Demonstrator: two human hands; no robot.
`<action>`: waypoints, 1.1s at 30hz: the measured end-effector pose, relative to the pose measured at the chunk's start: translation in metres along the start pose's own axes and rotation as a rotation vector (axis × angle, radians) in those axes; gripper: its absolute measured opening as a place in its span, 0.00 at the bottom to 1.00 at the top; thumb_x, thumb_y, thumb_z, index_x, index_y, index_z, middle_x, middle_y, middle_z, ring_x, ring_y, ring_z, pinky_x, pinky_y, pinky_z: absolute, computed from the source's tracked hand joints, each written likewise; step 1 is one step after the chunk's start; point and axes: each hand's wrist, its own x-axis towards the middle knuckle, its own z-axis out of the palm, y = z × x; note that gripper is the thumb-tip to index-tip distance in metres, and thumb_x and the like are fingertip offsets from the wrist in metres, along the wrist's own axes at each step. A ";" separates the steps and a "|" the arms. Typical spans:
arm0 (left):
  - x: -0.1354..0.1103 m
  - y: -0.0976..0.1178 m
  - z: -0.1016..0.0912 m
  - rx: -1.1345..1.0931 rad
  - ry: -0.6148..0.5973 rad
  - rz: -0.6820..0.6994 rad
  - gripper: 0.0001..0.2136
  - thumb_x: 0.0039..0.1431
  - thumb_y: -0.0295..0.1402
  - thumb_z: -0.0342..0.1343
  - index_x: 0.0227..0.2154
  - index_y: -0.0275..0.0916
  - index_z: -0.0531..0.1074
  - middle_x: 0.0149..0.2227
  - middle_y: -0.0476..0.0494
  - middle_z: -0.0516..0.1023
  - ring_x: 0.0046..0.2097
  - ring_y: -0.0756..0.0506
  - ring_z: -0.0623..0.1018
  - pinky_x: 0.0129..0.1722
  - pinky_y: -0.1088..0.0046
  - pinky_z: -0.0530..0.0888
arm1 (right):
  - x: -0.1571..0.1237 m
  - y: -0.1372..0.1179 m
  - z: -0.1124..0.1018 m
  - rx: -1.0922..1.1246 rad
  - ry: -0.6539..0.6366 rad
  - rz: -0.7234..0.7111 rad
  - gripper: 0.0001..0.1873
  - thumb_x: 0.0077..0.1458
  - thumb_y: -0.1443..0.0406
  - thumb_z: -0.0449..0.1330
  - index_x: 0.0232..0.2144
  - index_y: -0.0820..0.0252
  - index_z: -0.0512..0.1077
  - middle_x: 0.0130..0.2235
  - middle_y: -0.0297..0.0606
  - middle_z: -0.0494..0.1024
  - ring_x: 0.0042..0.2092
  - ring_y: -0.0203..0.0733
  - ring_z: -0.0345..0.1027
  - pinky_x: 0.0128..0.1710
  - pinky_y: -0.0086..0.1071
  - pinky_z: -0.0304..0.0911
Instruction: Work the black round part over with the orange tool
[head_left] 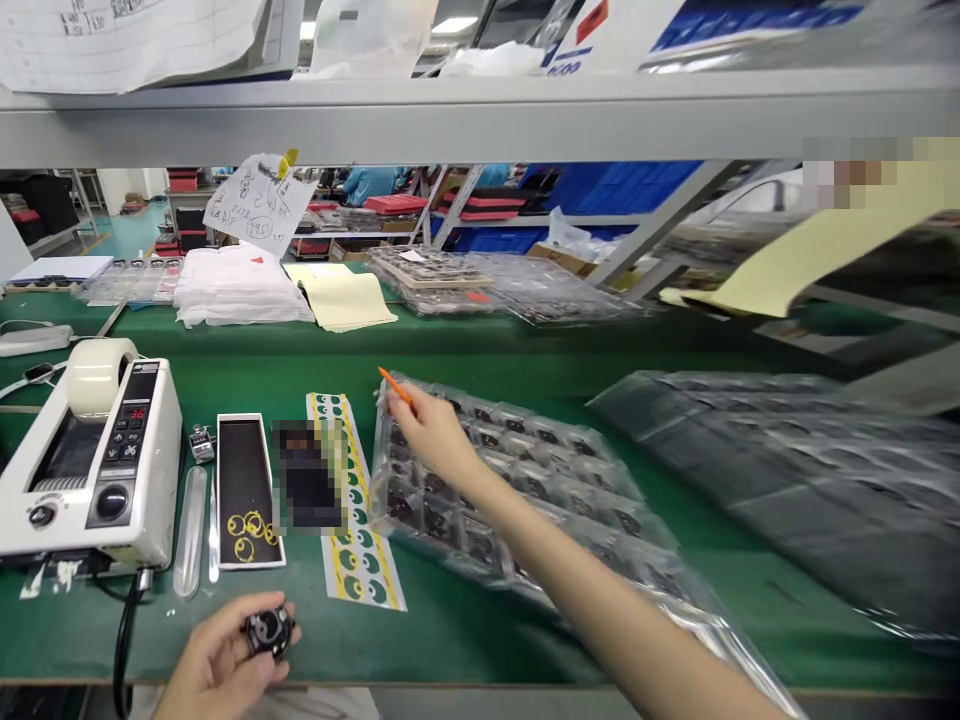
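Near the table's front edge, my left hand [229, 660] is closed on a small round black part [268, 632] with a ring-shaped face turned up. My right hand [431, 425] reaches across to the far left corner of a clear plastic tray [585, 500] and pinches a thin orange pointed stick [395, 386]. Dark parts sit in the tray's several pockets; my right forearm hides some of them. Left of the tray lies a sheet of green and yellow ring stickers [364, 550]. A shallow white-rimmed box [241, 480] beside it contains several yellow rings [253, 526].
A tape dispenser [142, 470] stands at the left, with a tally counter [201, 443] and white tweezers [214, 530] nearby. Stacked grey trays [787, 480] lie at the right. Behind are a white stack [236, 285] and yellow paper [349, 298]. A shelf beam [480, 125] crosses overhead.
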 end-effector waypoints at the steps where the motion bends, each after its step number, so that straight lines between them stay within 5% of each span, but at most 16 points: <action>1: 0.003 0.002 0.002 0.031 -0.007 0.002 0.19 0.47 0.50 0.71 0.40 0.48 0.84 0.48 0.37 0.83 0.50 0.36 0.82 0.45 0.67 0.80 | -0.018 -0.015 0.001 0.076 -0.031 -0.079 0.19 0.69 0.66 0.42 0.30 0.60 0.69 0.31 0.39 0.77 0.35 0.44 0.73 0.36 0.33 0.66; 8: 0.019 0.022 -0.002 0.258 0.004 0.131 0.16 0.53 0.51 0.66 0.37 0.46 0.85 0.39 0.41 0.83 0.42 0.41 0.82 0.46 0.67 0.79 | -0.115 -0.093 0.012 0.524 -0.284 -0.539 0.14 0.69 0.70 0.45 0.32 0.57 0.67 0.30 0.33 0.74 0.30 0.37 0.69 0.30 0.27 0.64; 17: 0.009 0.040 -0.006 0.466 -0.022 0.026 0.12 0.51 0.43 0.69 0.25 0.38 0.83 0.27 0.45 0.75 0.28 0.49 0.71 0.27 0.77 0.68 | -0.136 -0.119 0.020 -0.007 -0.365 -0.889 0.14 0.51 0.81 0.53 0.36 0.63 0.70 0.31 0.38 0.72 0.26 0.40 0.62 0.21 0.33 0.43; 22: 0.010 0.034 -0.004 0.429 -0.037 0.032 0.11 0.51 0.42 0.68 0.23 0.39 0.83 0.29 0.43 0.75 0.29 0.48 0.73 0.28 0.77 0.68 | -0.141 -0.122 0.025 0.128 -0.406 -0.778 0.17 0.52 0.80 0.52 0.41 0.61 0.69 0.33 0.36 0.74 0.27 0.39 0.64 0.22 0.32 0.48; 27: 0.012 0.032 0.005 0.309 -0.063 0.086 0.08 0.49 0.38 0.71 0.20 0.41 0.83 0.23 0.47 0.76 0.27 0.50 0.73 0.28 0.80 0.70 | -0.139 -0.123 0.029 0.402 -0.248 -0.759 0.14 0.57 0.77 0.49 0.38 0.61 0.70 0.32 0.37 0.74 0.30 0.38 0.66 0.25 0.30 0.55; 31: 0.012 0.025 0.010 0.212 0.124 0.105 0.12 0.50 0.46 0.71 0.26 0.41 0.85 0.30 0.42 0.82 0.32 0.46 0.79 0.34 0.76 0.79 | -0.140 -0.127 0.027 0.749 -0.052 -0.418 0.06 0.63 0.71 0.54 0.38 0.60 0.72 0.32 0.35 0.72 0.32 0.38 0.66 0.28 0.29 0.60; 33: 0.012 0.021 0.009 0.164 0.202 0.118 0.14 0.50 0.48 0.70 0.31 0.43 0.86 0.34 0.41 0.83 0.34 0.44 0.81 0.37 0.72 0.81 | -0.142 -0.128 0.029 0.895 -0.056 -0.213 0.04 0.63 0.68 0.59 0.38 0.58 0.75 0.30 0.33 0.70 0.30 0.36 0.64 0.27 0.28 0.59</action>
